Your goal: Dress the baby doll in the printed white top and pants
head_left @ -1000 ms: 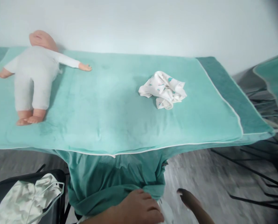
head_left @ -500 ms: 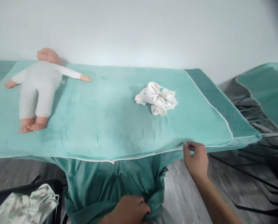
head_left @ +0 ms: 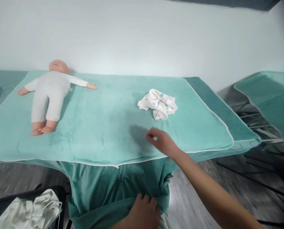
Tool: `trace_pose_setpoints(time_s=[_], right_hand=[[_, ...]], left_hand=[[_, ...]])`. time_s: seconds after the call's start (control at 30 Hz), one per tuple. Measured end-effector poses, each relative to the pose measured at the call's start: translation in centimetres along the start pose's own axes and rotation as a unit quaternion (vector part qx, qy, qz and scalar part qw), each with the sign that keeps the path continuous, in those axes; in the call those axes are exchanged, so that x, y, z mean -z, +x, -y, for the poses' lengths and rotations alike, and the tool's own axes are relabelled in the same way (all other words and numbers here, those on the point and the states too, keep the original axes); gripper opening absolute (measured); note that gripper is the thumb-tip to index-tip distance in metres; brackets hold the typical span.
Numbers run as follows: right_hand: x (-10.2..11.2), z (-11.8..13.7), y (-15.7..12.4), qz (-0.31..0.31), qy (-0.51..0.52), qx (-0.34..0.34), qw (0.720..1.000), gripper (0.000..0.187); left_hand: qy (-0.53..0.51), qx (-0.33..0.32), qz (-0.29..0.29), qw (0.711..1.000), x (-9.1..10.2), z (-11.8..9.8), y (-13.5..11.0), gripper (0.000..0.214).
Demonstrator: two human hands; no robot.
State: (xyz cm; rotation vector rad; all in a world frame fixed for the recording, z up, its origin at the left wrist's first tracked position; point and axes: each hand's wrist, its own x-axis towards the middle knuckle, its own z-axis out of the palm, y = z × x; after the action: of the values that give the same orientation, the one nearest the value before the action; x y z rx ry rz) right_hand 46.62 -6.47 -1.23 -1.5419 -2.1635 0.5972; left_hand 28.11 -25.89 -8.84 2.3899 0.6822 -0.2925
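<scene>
Pale wall [head_left: 132,41] stood behind a table spread with a green sheet [head_left: 104,108]. Your right hand [head_left: 162,142] hung above its front part, thumb and fingers curled into a small loop; whether they pinched anything, I could not tell. Just beyond that hand, near but apart from it, lay the crumpled printed cloth [head_left: 159,103]. Your left hand [head_left: 144,212] rested on the draped green fabric [head_left: 104,190], its grip unclear. Well to the left lay the doll [head_left: 51,86].

2 bare hands [head_left: 163,142], 1 wht-clad doll [head_left: 51,85] & 2 crumpled cloth pcs [head_left: 157,103]
</scene>
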Motion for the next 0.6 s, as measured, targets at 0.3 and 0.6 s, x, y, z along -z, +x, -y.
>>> trace_pose_setpoints(time_s=[0.3, 0.6], right_hand=[[-9.1, 3.1, -17.2, 0.437, -0.001, 0.018, 0.899, 0.033], [-5.2, 2.6, -17.7, 0.417, 0.203, -0.167, 0.870, 0.032]], left_hand=[[-0.138, 0.189, 0.053, 0.971, 4.0, 5.6, -9.1, 0.023], [-0.176, 0.225, 0.150, 0.947, 2.6, 6.8, -12.9, 0.042]])
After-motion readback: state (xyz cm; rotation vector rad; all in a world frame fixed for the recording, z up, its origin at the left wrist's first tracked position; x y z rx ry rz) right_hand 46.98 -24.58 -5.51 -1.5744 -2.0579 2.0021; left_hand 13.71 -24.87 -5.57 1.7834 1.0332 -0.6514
